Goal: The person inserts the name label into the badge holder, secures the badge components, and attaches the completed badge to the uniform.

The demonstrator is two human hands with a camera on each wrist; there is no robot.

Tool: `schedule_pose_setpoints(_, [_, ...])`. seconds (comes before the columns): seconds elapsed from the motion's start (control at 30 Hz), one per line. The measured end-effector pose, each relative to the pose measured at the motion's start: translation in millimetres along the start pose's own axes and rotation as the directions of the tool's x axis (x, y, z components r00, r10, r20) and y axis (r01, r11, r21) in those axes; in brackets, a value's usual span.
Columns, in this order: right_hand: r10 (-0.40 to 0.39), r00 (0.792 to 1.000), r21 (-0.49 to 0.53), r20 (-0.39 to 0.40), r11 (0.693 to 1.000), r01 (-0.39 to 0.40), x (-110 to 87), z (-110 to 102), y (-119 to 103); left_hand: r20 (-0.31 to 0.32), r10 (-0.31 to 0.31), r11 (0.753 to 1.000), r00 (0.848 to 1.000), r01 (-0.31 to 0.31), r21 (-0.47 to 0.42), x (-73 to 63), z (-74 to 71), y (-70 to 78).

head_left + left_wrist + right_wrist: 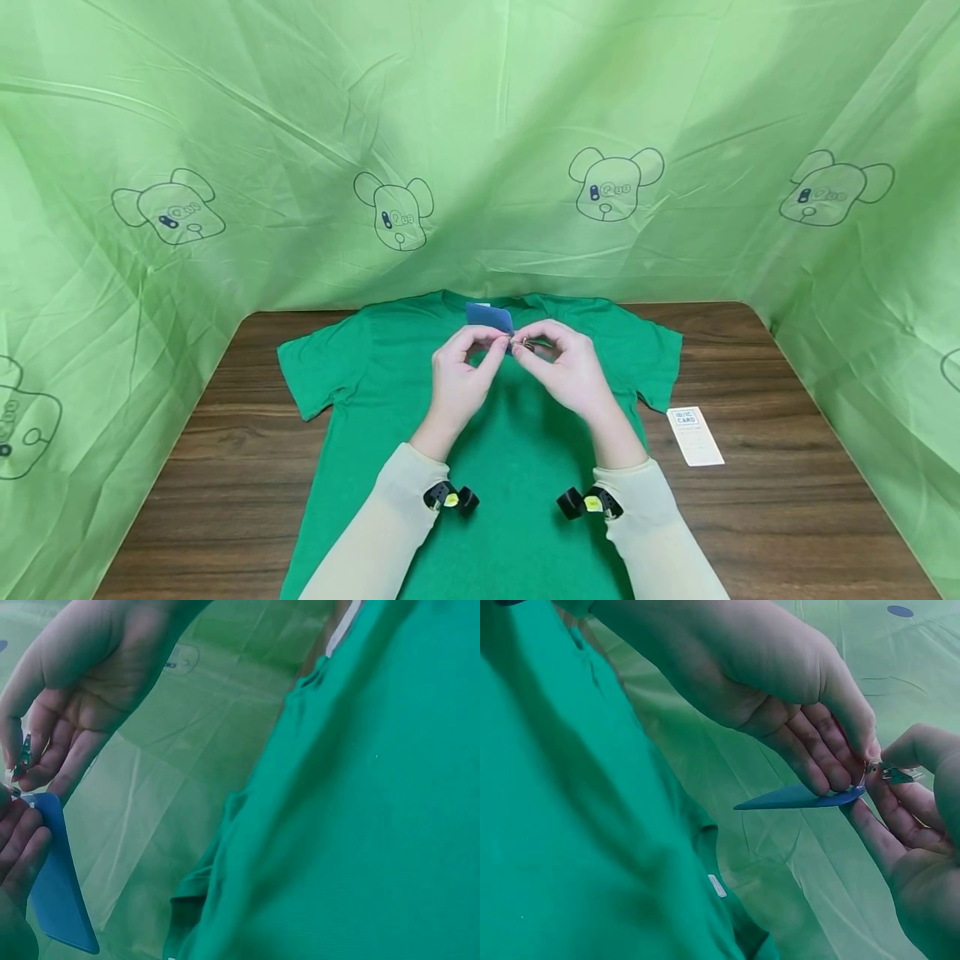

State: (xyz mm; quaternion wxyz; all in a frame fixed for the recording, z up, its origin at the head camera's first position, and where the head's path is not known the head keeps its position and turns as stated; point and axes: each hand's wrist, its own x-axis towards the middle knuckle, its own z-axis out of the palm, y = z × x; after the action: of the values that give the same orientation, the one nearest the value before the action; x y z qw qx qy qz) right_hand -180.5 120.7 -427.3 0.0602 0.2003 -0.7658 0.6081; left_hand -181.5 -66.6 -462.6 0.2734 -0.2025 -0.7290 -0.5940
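Far to the left of the hands, the green curtain (165,300) carries a drawn animal face (30,417) cut off by the head view's edge. Nearer, also left of the hands, lies the wooden table (247,433). The left hand (461,371) pinches the near end of a blue card (487,317) between thumb and fingers; its gripped corner is covered by the fingertips. Beneath both hands spreads a green T-shirt (517,467), its lower part running out of the frame between the cut-off forearms. A pale neck label (717,886) is mostly hidden behind the card in the head view. Just right of the card, the right hand (566,367) pinches a small metal clip (904,775), its thumb and forefinger almost touching the left hand's. How clip and card join, the fingers conceal. Right of the right hand, by the shirt's sleeve, lies a white card (696,437); its heading reads "IDJIC CARD", the finer print too small to read.
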Motion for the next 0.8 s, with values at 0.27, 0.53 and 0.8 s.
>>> schedule_pose_setpoints(0.27, [0.024,1.0,0.088,0.007,0.996,-0.024,-0.3,1.6,1.4,-0.006,0.018,1.0,1.0,-0.018,0.0,0.2,-0.2,1.5])
schedule_pose_setpoints(0.53, [0.073,0.997,0.084,0.006,0.994,-0.074,-0.4,1.5,2.1,0.007,0.013,1.0,1.0,-0.013,0.022,-0.9,0.3,2.4])
schedule_pose_setpoints(0.8, [0.093,0.996,0.103,-0.004,0.99,-0.092,-0.6,3.6,2.7,0.043,-0.055,0.987,0.998,0.06,-0.147,1.1,-0.8,2.3])
